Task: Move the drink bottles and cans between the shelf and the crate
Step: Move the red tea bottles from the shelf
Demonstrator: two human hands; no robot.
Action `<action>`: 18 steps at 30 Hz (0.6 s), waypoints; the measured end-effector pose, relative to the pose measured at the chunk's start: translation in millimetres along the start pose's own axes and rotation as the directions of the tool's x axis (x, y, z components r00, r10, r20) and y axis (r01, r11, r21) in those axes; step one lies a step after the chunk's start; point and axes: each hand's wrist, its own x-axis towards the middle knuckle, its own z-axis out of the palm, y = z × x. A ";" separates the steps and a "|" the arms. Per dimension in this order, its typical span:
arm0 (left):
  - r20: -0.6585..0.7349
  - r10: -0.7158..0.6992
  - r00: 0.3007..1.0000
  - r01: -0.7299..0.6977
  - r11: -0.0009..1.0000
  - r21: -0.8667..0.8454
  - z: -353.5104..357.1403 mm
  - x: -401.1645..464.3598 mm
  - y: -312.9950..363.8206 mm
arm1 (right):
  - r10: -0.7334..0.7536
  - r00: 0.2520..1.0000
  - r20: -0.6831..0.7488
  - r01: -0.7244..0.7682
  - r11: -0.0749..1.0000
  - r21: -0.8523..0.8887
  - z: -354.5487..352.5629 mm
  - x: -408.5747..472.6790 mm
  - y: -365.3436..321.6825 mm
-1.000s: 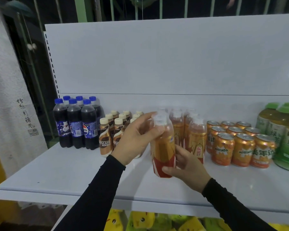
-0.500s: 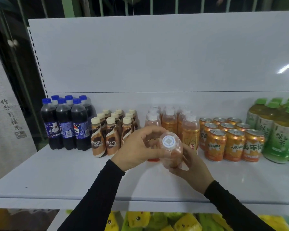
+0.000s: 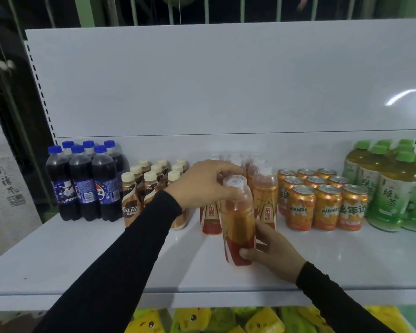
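— While held upright over the shelf (image 3: 106, 272) front, gold bottle (image 3: 238, 219): where from its row (image 3: 264, 203)?
— Just ahead, near. Long axis vertical. Left hand (image 3: 202, 186) curled round cap; right hand (image 3: 271, 253) wrapped round base, nearer.

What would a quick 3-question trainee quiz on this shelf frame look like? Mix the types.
1. True or false: both hands grip the same bottle.
2. Which drinks stand nearest the shelf's left end? A) green tea bottles B) cola bottles C) orange cans
3. Fill in: the left hand holds the bottle at its ____.

Key
1. True: the left hand and the right hand both hold the orange bottle.
2. B: the cola bottles stand at the left of the shelf; the orange cans and green tea bottles stand to the right.
3. Cap; the right hand holds it near the base.
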 end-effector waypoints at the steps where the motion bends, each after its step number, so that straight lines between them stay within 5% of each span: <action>1: 0.032 -0.011 0.999 0.010 0.999 0.048 -2.3 4.5 2.3 | 0.007 1.000 0.022 -0.007 1.000 -0.008 -0.3 -0.5 -0.6; 8: 0.062 -0.057 0.996 0.049 0.992 0.115 -1.9 36.6 -1.1 | 0.042 0.998 0.046 -0.028 0.962 -0.272 -11.8 -4.0 -7.8; 12: 0.058 -0.083 0.995 0.073 0.985 0.159 0.5 55.5 -4.4 | 0.111 0.993 0.047 -0.065 0.824 -0.563 -21.4 -13.8 -4.1; 18: 0.039 -0.140 0.989 0.133 0.979 0.152 14.6 79.3 -13.6 | 0.242 0.969 0.053 -0.118 0.637 -0.762 -30.8 -23.5 4.5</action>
